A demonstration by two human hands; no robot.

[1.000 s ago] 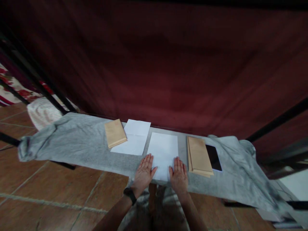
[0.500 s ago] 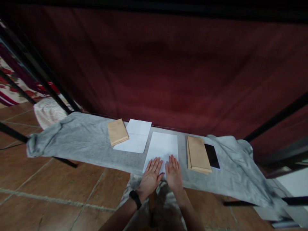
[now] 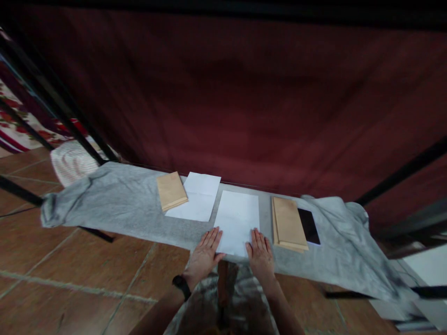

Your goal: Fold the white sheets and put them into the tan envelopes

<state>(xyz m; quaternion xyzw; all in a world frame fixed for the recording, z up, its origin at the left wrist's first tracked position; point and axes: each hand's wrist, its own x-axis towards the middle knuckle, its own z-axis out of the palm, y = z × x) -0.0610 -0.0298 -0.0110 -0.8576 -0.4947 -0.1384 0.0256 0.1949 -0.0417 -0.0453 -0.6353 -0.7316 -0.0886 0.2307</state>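
While the left hand (image 3: 203, 251) and right hand (image 3: 260, 253) lie flat, thumbs spread, at the middle paper's (image 3: 237, 218) near corners, smoothing seems underway, the next stroke calling for even pressure.

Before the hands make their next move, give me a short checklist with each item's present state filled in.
1. Left hand at the middle white sheet's near left corner: ok, palm down.
2. Right hand at its near right corner: ok, palm down.
3. Middle sheet apart from the right brown paper pile: ok, cloth shows between.
4. Other white sheet uncovered: not ok, the left brown paper pile overlaps it.
5. Middle sheet single, not stacked: cannot tell.
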